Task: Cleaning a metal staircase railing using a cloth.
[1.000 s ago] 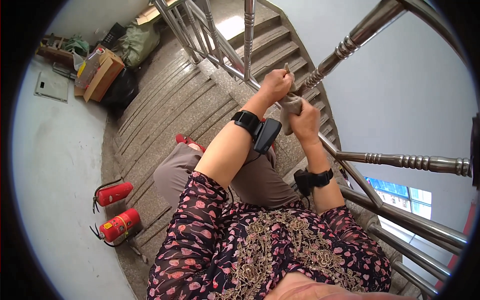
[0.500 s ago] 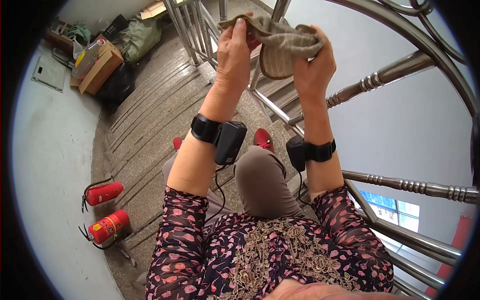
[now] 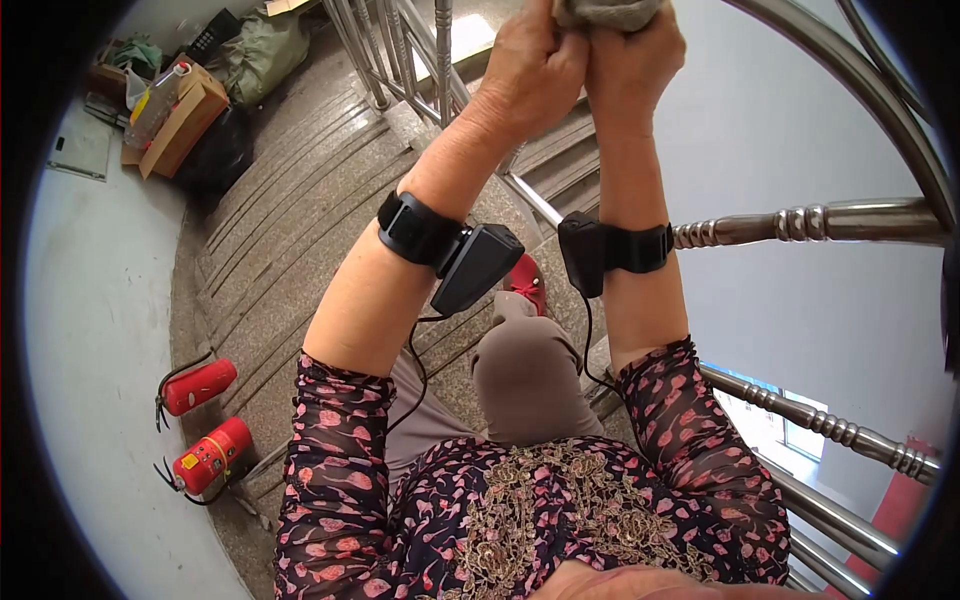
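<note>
At the top edge, a grey-beige cloth (image 3: 615, 14) is bunched up between my hands, and part of it lies outside the picture. Its kind is hard to make out. My left hand (image 3: 540, 72) has its fingers curled round the cloth's left side. Close beside it, my right hand (image 3: 637, 68) grips the right side, fingers closed. Both arms stretch forward, and the hands nearly touch each other.
Stone stairs (image 3: 300, 240) descend ahead. Steel railings (image 3: 850, 220) curve along the right. Two fire extinguishers (image 3: 212, 455) stand by the left wall. A cardboard box (image 3: 185, 125) and green sacks (image 3: 260, 60) lie at the far left. Black devices (image 3: 480, 268) are strapped to my forearms.
My hands have moved forward and closer together, the left one shifting right. The cloth, spread between them earlier with a flap hanging down, is now bunched. My view has shifted slightly.
</note>
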`<act>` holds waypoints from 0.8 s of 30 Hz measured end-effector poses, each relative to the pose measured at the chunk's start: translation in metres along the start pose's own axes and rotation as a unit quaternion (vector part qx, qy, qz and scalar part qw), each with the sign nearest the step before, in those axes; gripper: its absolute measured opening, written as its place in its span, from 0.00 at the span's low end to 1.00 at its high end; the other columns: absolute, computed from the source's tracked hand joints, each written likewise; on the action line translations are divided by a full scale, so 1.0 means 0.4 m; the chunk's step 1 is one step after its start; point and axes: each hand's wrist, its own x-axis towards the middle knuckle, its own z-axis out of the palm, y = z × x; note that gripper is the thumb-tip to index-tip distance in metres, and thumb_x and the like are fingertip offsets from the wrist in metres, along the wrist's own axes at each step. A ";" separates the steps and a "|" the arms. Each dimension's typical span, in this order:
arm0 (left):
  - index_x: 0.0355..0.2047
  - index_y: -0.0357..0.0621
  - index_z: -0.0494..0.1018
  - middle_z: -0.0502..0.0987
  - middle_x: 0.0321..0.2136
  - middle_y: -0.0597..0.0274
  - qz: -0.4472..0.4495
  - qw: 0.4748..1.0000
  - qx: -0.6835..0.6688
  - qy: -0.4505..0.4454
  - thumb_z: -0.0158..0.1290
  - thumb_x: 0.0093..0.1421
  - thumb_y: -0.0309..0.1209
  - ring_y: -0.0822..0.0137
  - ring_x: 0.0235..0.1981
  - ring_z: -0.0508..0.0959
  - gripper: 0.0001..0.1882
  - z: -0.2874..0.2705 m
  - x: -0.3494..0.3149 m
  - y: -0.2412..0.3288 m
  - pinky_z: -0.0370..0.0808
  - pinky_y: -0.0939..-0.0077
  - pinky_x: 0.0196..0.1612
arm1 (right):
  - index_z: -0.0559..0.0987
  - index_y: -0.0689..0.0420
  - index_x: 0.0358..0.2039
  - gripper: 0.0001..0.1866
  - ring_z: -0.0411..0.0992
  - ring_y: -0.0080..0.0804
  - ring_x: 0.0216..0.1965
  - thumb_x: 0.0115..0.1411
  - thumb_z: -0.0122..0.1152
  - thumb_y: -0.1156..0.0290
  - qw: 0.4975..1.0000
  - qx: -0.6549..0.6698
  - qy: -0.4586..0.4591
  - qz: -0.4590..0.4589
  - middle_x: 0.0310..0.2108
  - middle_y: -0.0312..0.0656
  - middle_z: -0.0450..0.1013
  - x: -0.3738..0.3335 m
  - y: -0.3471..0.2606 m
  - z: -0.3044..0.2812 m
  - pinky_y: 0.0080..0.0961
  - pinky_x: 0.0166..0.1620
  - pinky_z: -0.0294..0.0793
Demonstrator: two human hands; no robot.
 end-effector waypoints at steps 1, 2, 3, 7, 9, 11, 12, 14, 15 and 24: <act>0.65 0.33 0.48 0.67 0.55 0.41 0.001 0.999 -0.009 -0.040 0.37 0.63 0.21 0.56 0.57 0.68 0.30 -0.009 -0.008 -0.027 0.65 0.72 0.58 | 0.70 0.64 0.50 0.22 0.74 0.28 0.41 0.58 0.60 0.66 1.000 -0.003 -0.001 0.003 0.41 0.43 0.76 -0.021 0.020 0.008 0.28 0.44 0.74; 0.65 0.34 0.49 0.67 0.55 0.43 -0.001 0.997 -0.016 -0.078 0.38 0.64 0.21 0.57 0.57 0.68 0.28 -0.015 -0.022 -0.059 0.65 0.72 0.58 | 0.73 0.62 0.41 0.18 0.75 0.36 0.34 0.52 0.61 0.67 0.998 -0.044 0.031 0.025 0.34 0.46 0.76 -0.055 0.037 0.027 0.30 0.39 0.74; 0.65 0.34 0.49 0.67 0.55 0.43 -0.005 0.997 -0.017 -0.076 0.38 0.64 0.21 0.57 0.57 0.68 0.28 -0.004 -0.046 -0.114 0.65 0.72 0.58 | 0.76 0.60 0.32 0.14 0.76 0.43 0.28 0.45 0.63 0.68 0.993 -0.085 0.061 0.046 0.27 0.48 0.76 -0.085 0.045 0.045 0.32 0.35 0.74; 0.55 0.40 0.64 0.77 0.45 0.55 -0.050 0.998 -0.030 0.034 0.40 0.58 0.17 0.62 0.49 0.75 0.23 0.029 -0.171 -0.282 0.67 0.75 0.55 | 0.76 0.58 0.38 0.20 0.75 0.52 0.33 0.46 0.66 0.62 0.996 -0.050 0.042 0.061 0.30 0.50 0.76 -0.225 0.115 0.094 0.39 0.35 0.74; 0.56 0.40 0.64 0.76 0.46 0.54 -0.120 0.989 -0.081 0.009 0.40 0.59 0.17 0.65 0.51 0.74 0.23 0.032 -0.230 -0.316 0.66 0.75 0.56 | 0.76 0.59 0.39 0.20 0.75 0.53 0.34 0.48 0.66 0.62 0.997 -0.038 0.016 0.070 0.31 0.51 0.75 -0.295 0.158 0.109 0.39 0.35 0.74; 0.56 0.40 0.65 0.76 0.47 0.55 -0.162 0.983 -0.089 0.014 0.40 0.59 0.17 0.69 0.51 0.72 0.24 0.032 -0.283 -0.370 0.66 0.77 0.56 | 0.75 0.59 0.38 0.18 0.74 0.54 0.34 0.49 0.65 0.63 0.991 -0.059 -0.021 0.117 0.31 0.51 0.75 -0.360 0.196 0.128 0.39 0.35 0.74; 0.56 0.40 0.65 0.76 0.48 0.55 -0.190 0.978 -0.084 0.016 0.40 0.58 0.17 0.69 0.51 0.72 0.24 0.035 -0.301 -0.384 0.65 0.77 0.56 | 0.75 0.59 0.38 0.18 0.74 0.55 0.34 0.49 0.65 0.64 0.991 -0.056 -0.027 0.119 0.31 0.52 0.75 -0.380 0.212 0.132 0.40 0.36 0.74; 0.57 0.40 0.65 0.75 0.49 0.55 -0.215 0.974 -0.075 0.017 0.41 0.58 0.17 0.68 0.51 0.73 0.24 0.039 -0.335 -0.416 0.66 0.77 0.56 | 0.75 0.60 0.38 0.18 0.74 0.55 0.35 0.49 0.66 0.65 0.987 -0.065 -0.043 0.138 0.31 0.52 0.75 -0.422 0.241 0.139 0.40 0.37 0.74; 0.57 0.40 0.65 0.75 0.49 0.55 -0.218 0.973 -0.073 0.020 0.41 0.58 0.17 0.68 0.51 0.73 0.24 0.037 -0.357 -0.440 0.66 0.77 0.56 | 0.75 0.60 0.38 0.18 0.74 0.55 0.35 0.48 0.66 0.65 0.984 -0.066 -0.057 0.155 0.31 0.52 0.75 -0.435 0.242 0.150 0.40 0.37 0.74; 0.59 0.40 0.63 0.72 0.53 0.62 -0.332 0.935 -0.121 0.042 0.40 0.61 0.17 0.71 0.55 0.67 0.24 0.054 -0.451 -0.530 0.60 0.77 0.61 | 0.72 0.59 0.36 0.19 0.74 0.56 0.35 0.46 0.69 0.68 0.972 -0.057 -0.102 0.206 0.31 0.52 0.74 -0.533 0.304 0.173 0.41 0.37 0.73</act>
